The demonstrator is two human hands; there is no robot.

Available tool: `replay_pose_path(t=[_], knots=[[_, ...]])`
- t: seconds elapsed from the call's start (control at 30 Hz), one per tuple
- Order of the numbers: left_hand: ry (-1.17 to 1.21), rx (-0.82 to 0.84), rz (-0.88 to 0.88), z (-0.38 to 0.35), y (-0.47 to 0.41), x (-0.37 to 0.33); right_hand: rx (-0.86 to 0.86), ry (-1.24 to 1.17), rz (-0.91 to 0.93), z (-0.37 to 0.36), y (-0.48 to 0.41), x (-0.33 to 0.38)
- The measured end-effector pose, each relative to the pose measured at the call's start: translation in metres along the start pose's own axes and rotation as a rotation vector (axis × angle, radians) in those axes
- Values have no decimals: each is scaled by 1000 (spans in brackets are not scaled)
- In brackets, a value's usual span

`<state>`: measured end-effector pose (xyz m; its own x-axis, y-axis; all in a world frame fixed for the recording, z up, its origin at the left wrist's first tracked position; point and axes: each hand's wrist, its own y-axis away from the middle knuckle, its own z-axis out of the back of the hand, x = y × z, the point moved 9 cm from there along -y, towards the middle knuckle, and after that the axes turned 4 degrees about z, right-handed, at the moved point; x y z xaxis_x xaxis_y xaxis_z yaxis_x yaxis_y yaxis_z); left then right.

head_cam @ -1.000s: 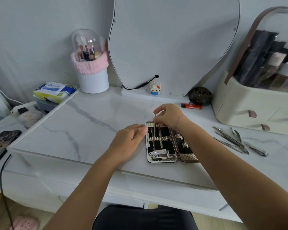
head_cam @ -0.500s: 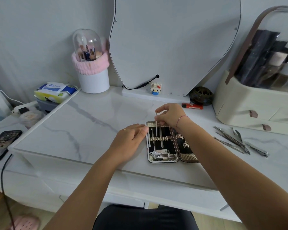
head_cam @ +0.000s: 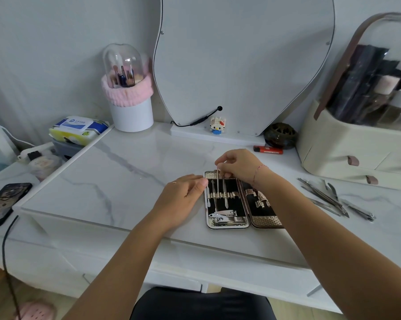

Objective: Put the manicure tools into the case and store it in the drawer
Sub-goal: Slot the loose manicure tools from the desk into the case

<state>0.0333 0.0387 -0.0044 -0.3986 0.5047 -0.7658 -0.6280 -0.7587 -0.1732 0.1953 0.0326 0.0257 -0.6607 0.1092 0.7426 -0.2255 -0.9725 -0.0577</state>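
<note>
While the white marble-pattern counter [head_cam: 130,172] carries everything here, the biggest thing standing on it is the curved frameless mirror [head_cam: 241,61] at the back wall, and to its right the cream cosmetic organiser with a clear lid [head_cam: 347,144]. At the back left stands a white brush holder with a pink fluffy band and a clear dome [head_cam: 129,93].

Near the front edge of the counter lies the open manicure case with a black lining and a rose-gold woven cover [head_cam: 238,202], flat, its two halves side by side. The left half holds several thin steel tools under a row of clips, and two steel nail clippers [head_cam: 224,217] at its near end. The right half has only empty clips, as far as I can see.

The left hand [head_cam: 183,199] rests palm down on the counter just beside the left edge of the case; its fingers [head_cam: 200,182] are relaxed and touch the upper left corner of the case, grasping nothing. The right hand [head_cam: 239,166] is above the far end of the case, with its fingers pinched around the top of a thin steel manicure stick [head_cam: 217,181]. This stick stands nearly upright, and its lower part goes down into the clip row of the left half.

Well apart to the right, a loose group of steel manicure tools [head_cam: 328,198] lies on the counter, near the organiser. A small red lighter [head_cam: 267,149] lies behind the right hand.
</note>
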Motion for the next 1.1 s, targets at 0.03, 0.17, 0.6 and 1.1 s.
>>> replay_pose_path(t=[0.03,0.17,0.6,1.1], knots=[[-6,-2,-7,0,0,0,8,0,12,1,1,-1],[-23,3,-9,-2,-3,5,111,81,70,-2,4,3],[-42,14,7,-3,-3,6,166,179,149,-4,17,7],[4,0,71,1,1,4,-203,328,-187,134,137,-80]])
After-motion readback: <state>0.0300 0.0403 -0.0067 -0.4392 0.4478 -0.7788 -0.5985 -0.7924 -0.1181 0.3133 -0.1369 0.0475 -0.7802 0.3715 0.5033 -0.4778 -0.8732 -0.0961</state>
